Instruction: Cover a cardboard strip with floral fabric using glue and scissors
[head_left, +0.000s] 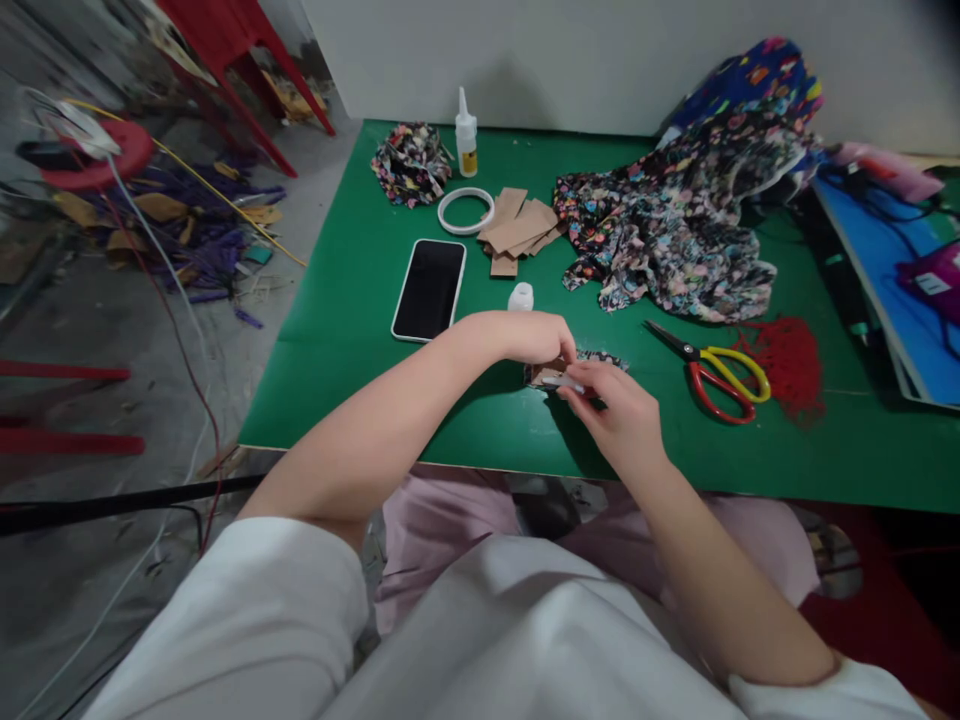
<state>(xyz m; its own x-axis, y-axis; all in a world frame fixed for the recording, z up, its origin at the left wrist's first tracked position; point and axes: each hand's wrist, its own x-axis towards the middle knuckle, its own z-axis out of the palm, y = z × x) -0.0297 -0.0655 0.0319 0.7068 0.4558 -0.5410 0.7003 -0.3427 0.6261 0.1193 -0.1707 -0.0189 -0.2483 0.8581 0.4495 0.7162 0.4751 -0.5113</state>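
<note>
1. A plain, pale upright panel (570, 60) stands behind your green counter (330, 400).
2. To your left, the grey floor (97, 330) carries purple and tan scraps (199, 245).
3. On that side, you see a red chair (217, 35) and a red stool (133, 158).

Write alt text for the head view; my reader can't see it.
A person's left hand and right hand work at a small patterned piece on a green table, the right hand holding a small white item. A phone lies to the left, scissors to the right, brown card strips and crumpled floral cloth beyond.
</note>
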